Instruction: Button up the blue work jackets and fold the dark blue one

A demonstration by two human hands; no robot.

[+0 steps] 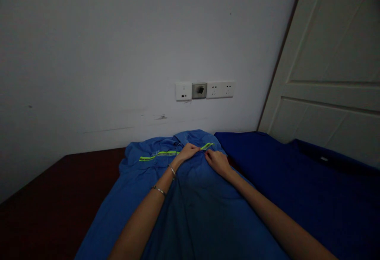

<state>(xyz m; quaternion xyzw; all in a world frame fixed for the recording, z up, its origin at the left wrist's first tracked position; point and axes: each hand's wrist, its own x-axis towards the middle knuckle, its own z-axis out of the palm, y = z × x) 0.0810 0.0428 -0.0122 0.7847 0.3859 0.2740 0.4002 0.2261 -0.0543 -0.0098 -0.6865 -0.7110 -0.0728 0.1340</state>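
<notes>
A blue work garment point(204, 196) with yellow-green reflective strips point(160, 154) lies spread out in front of me, its far end rumpled close to the wall. My left hand point(187, 153), with two bracelets on the wrist and forearm, pinches the fabric by the right-hand strip. Just to its right, my right hand point(219, 163) has its fingers closed on the cloth slightly below that strip. Both sets of fingertips meet near the garment's middle line. Whether a button or other fastener is between them is too small and dark to tell.
Under the garment is a dark reddish-brown surface point(68, 196). Dark blue cloth point(282, 188) covers the right side. Behind stands a white wall point(118, 54) with sockets and switches point(220, 90); a pale panelled door point(332, 62) is at the right.
</notes>
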